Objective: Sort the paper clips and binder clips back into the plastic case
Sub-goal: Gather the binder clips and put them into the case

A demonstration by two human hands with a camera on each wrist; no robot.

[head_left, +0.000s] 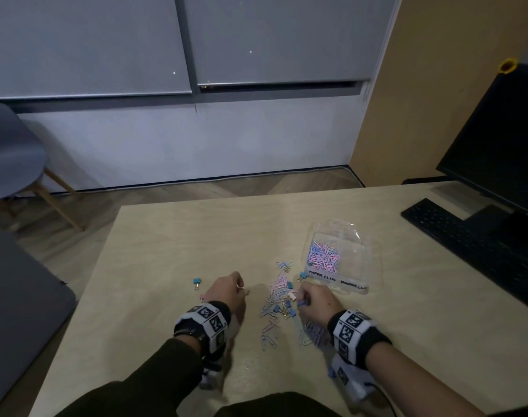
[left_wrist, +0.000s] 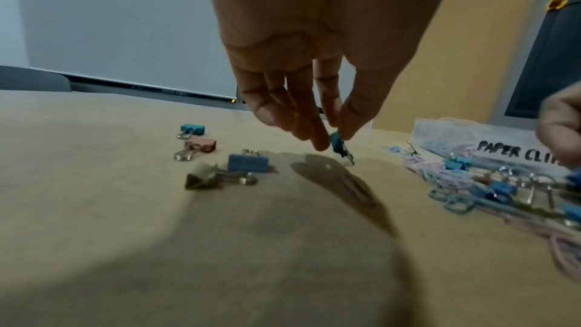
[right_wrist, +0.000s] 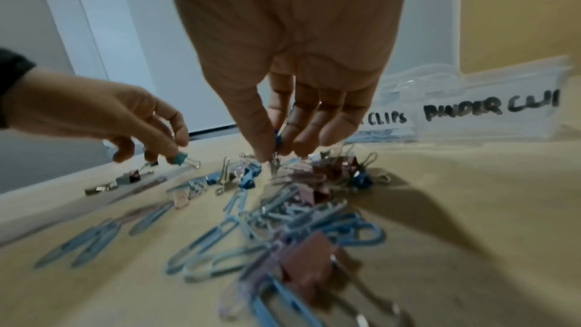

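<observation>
A: Starting at our left: a teal binder clip (head_left: 197,282) lies alone on the table (head_left: 166,236), with a few more binder clips beside it, all apart from the main heap.

B: Then our left hand (head_left: 226,291). Its thumb and fingers pinch a small teal clip (left_wrist: 338,143) by the body, wire handles hanging just above the table.

A: Next, the heap (head_left: 279,305): pink and blue paper clips tangled with binder clips, spread between our hands.

B: Our right hand (head_left: 315,300) is in that heap, thumb and fingertips pressed on a dark blue clip (right_wrist: 277,139). We judge it a binder clip, though the fingers hide most of it.

A: Rightmost, the case (head_left: 341,260), lid open. The section marked for paper clips holds a good pile.

B: And the binder section looks bare from above, so we'd call that half unstarted.

A: Roughly midway then: many paper clips in, plenty loose, and every binder clip we can see left to move.
</observation>
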